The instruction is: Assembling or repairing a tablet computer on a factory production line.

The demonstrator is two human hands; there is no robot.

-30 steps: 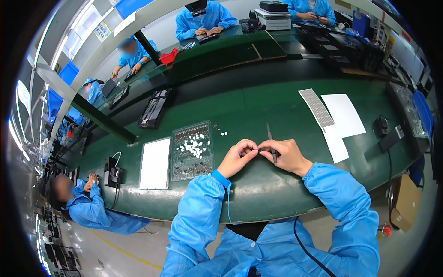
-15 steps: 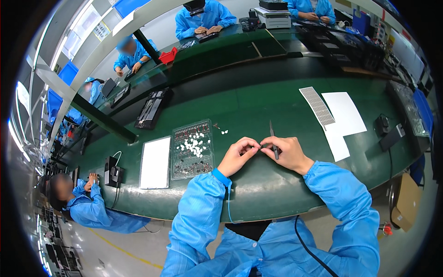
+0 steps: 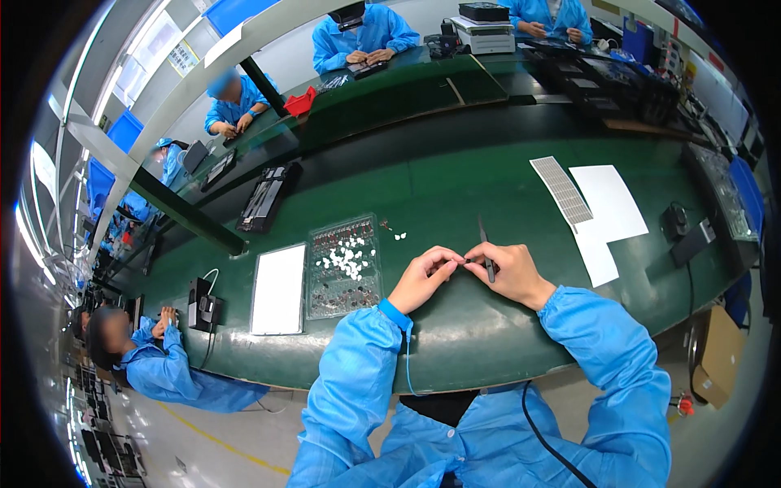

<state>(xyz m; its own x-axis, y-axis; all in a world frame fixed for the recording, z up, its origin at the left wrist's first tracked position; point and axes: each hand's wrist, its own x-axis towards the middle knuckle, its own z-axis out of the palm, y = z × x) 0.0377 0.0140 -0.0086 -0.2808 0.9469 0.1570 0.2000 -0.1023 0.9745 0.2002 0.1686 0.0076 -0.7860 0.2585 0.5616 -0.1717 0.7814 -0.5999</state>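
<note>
Over the green table my two hands meet at the fingertips. My left hand [image 3: 423, 281] is closed, thumb and forefinger pinching a small dark part [image 3: 466, 261] that is too tiny to name. My right hand [image 3: 514, 275] is closed too, with dark tweezers [image 3: 487, 259] held in its fingers, their tip pointing away from me. Its thumb and forefinger also touch the small part. To the left of my hands lies a clear plastic tray [image 3: 346, 304] with rows of small parts and a heap of white pieces [image 3: 346, 259] on it.
A white sheet in a frame [image 3: 278, 289] lies left of the tray. Loose white bits [image 3: 399, 237] lie beyond my hands. Right are a label sheet [image 3: 561, 191] and white paper [image 3: 610, 203]. Black devices [image 3: 691, 242] stand far right. Co-workers sit at the left and across.
The view has shifted slightly. My hands stay together at nearly the same spot, and the tweezers tilt a little differently. A co-worker across at the left has brought their hands together.
</note>
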